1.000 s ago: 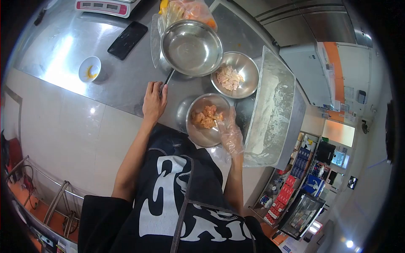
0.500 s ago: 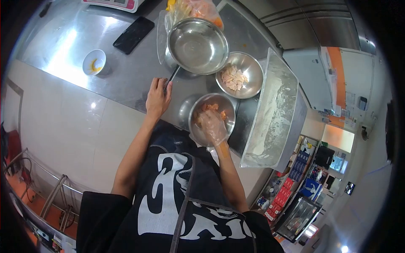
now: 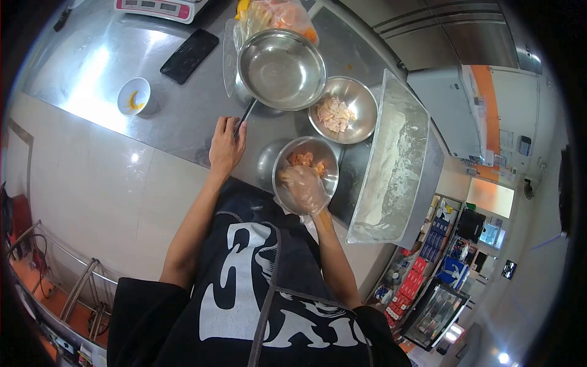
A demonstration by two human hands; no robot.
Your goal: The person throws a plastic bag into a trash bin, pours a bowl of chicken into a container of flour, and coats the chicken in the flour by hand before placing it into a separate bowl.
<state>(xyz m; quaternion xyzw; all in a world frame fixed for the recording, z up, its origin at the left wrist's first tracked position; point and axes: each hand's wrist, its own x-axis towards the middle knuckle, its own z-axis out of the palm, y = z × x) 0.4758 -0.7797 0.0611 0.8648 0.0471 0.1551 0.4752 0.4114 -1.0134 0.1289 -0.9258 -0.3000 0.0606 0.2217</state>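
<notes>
Bowl [image 3: 306, 145]: round, shiny steel, open side up, at near edge of table [image 3: 183, 116]. Meat [image 3: 302, 159]: several orange-brown chunks, wet-looking, bunched in bowl's far part; rest hidden from view. Pan [image 3: 281, 67]: round, steel, open side up, 1 thin dark handle [image 3: 249, 108] angled toward near edge; lies beyond bowl, slightly left, apart from it.

Brushed-steel tabletop [image 3: 183, 119], strong white glare along its left side. Pale, smooth floor [image 3: 92, 174], small light reflection. Lower left: metal rails [image 3: 73, 292] above orange surface. Upper right: steel cabinet fronts [image 3: 474, 44], then white wall [image 3: 506, 107] with orange stripe [image 3: 480, 82] and bright warm panel [image 3: 491, 197]. Lower right: crowded shelving [image 3: 422, 260], red and blue boxes; glass-fronted case [image 3: 433, 315]. Greyish ceiling [image 3: 529, 275], glaring lamp [image 3: 503, 357].
</notes>
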